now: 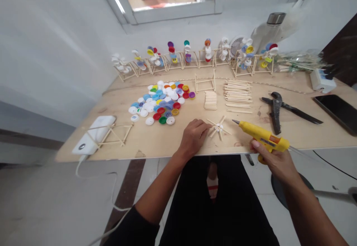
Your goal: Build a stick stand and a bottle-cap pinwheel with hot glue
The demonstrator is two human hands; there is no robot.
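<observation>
My right hand [275, 160] is wrapped round the handle of a yellow glue gun [259, 133], its nozzle pointing left above the table. A star of thin wooden sticks [219, 128] with a white centre lies flat near the table's front edge, just left of the nozzle tip. My left hand [195, 136] rests on the table with its fingertips pinched at the star's left stick. Behind the star are a stack of short sticks [210, 100] and a row of longer sticks [237, 94]. To their left spreads a pile of coloured bottle caps [164, 101].
Several stick frames with cap wheels [186, 54] line the wall. A bare stick frame [205, 84] stands before them. Pliers [276, 112], a phone [338, 112] and a power socket [322, 81] lie right. A white power bank [95, 134] and another stick frame [118, 136] are left.
</observation>
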